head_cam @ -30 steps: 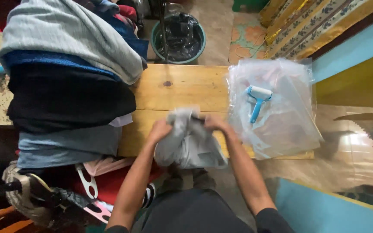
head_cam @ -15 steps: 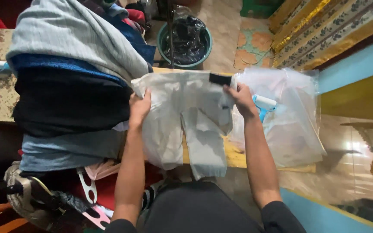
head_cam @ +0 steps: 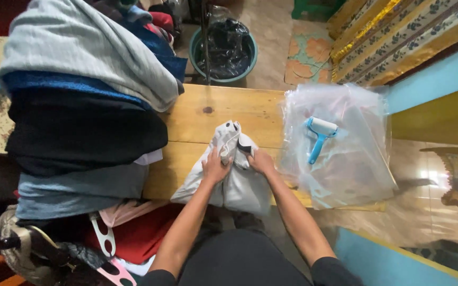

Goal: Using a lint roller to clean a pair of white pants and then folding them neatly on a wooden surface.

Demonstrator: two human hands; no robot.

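The pale garment (head_cam: pixel 229 169) — spread wide a moment before — was now bunched between both hands: left hand (head_cam: pixel 216 168) and right hand (head_cam: pixel 261 161) gripped it on the bench (head_cam: pixel 208 114).

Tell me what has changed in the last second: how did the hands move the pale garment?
Half a second ago both hands held the pale garment spread wide over the wooden table. Now the left hand and right hand have come together near the table's front edge, bunching it. The stack of folded clothes, the lint roller and the clear plastic bags stayed put.
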